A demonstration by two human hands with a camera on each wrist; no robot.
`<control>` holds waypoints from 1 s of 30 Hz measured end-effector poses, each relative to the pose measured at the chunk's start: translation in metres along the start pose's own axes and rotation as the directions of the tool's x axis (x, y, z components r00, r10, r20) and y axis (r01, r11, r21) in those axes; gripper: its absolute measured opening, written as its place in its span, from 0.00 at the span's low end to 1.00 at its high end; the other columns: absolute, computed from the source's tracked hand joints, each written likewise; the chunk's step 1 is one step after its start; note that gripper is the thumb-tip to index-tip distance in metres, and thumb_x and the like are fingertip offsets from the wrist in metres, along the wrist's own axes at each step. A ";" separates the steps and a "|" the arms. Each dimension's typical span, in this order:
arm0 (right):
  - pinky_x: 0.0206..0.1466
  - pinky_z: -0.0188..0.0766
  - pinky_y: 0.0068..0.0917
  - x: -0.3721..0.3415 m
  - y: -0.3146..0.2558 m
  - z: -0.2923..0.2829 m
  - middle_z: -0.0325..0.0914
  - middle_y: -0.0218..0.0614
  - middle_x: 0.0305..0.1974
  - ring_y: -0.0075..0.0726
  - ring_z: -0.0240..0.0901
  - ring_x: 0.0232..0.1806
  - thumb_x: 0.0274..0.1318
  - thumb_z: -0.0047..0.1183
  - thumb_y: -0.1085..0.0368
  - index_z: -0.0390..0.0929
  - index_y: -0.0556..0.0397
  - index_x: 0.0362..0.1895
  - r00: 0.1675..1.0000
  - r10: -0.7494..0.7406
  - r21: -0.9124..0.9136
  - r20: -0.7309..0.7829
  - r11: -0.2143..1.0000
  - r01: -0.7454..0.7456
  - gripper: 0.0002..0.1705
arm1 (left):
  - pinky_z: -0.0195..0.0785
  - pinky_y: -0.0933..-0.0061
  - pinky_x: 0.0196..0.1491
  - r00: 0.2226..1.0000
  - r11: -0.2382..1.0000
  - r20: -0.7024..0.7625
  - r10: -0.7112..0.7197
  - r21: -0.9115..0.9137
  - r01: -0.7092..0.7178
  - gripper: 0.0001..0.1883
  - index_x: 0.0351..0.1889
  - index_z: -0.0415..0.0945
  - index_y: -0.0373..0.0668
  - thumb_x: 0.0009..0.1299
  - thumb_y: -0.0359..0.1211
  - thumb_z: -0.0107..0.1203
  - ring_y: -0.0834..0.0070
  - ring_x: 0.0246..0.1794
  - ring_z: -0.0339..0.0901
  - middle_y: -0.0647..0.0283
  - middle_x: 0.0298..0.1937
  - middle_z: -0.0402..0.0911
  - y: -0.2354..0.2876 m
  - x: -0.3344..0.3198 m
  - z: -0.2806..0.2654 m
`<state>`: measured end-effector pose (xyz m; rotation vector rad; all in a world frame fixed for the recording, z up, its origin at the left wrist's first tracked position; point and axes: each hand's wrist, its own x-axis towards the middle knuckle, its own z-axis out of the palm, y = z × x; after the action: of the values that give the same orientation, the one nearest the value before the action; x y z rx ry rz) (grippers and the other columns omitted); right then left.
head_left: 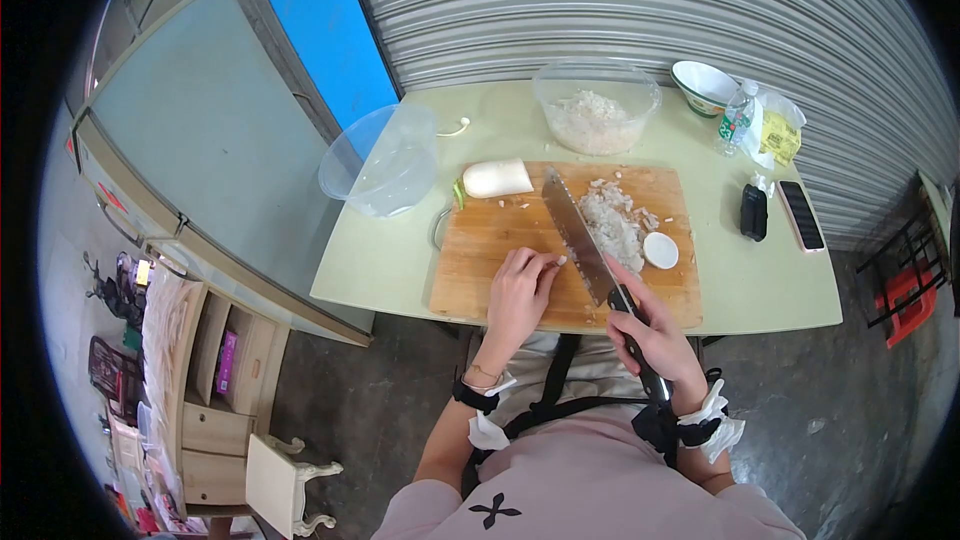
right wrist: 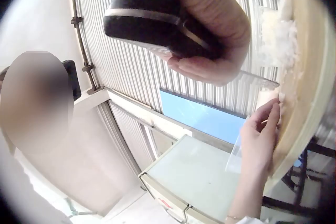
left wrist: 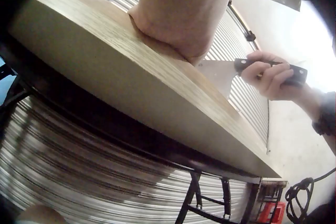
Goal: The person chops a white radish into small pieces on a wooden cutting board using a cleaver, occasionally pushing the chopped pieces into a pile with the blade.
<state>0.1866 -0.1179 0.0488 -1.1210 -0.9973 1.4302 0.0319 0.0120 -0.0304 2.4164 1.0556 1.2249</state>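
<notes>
My right hand (head_left: 655,335) grips the black handle of a kitchen knife (head_left: 575,225), its broad blade slanting up and left across the wooden cutting board (head_left: 480,240). To the left of the blade, my left hand (head_left: 520,285) pinches a small white radish piece (head_left: 561,260) between thumb and fingertips. A pile of chopped white radish (head_left: 610,215) lies right of the blade, beside a small round white piece or dish (head_left: 660,250). At the board's upper left rests a cut length of white radish (head_left: 498,179) with a green stem end. In the right wrist view, fingers wrap the handle.
Behind the board stands a clear bowl (head_left: 595,125) of shredded white food; another clear bowl (head_left: 385,165) sits at the left edge. Toward the right are a white bowl (head_left: 705,85), a bottle (head_left: 737,120), a yellow packet (head_left: 780,138), a black case (head_left: 754,212) and a phone (head_left: 801,215).
</notes>
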 end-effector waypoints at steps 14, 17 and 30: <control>0.11 0.56 0.17 0.005 0.007 -0.001 0.61 0.24 0.17 0.17 0.55 0.09 0.58 0.42 0.72 0.48 0.38 0.72 0.999 0.009 -0.056 0.032 0.998 -0.007 0.38 | 0.68 0.66 0.36 1.000 1.000 0.008 -0.006 -0.015 0.006 0.07 0.36 0.78 0.39 0.59 0.27 0.59 0.64 0.34 0.75 0.59 0.31 0.73 0.001 -0.001 -0.001; 0.11 0.56 0.16 0.006 0.007 -0.003 0.61 0.23 0.16 0.17 0.55 0.09 0.58 0.43 0.72 0.48 0.38 0.72 0.999 0.006 -0.060 0.041 0.998 -0.003 0.37 | 0.68 0.66 0.36 1.000 1.000 0.001 -0.007 -0.014 0.008 0.07 0.35 0.78 0.39 0.59 0.27 0.59 0.64 0.34 0.75 0.59 0.31 0.73 -0.001 -0.001 0.000; 0.11 0.54 0.17 -0.011 -0.012 0.004 0.60 0.23 0.15 0.16 0.55 0.08 0.59 0.42 0.73 0.48 0.39 0.72 0.999 -0.042 -0.040 0.011 0.998 0.043 0.37 | 0.68 0.66 0.36 1.000 1.000 -0.001 0.008 -0.009 -0.008 0.07 0.35 0.79 0.39 0.59 0.27 0.60 0.63 0.34 0.74 0.60 0.31 0.73 0.000 -0.001 0.000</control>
<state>0.1857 -0.1274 0.0630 -1.1160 -1.0552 1.3888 0.0312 0.0114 -0.0307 2.4157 1.0395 1.2311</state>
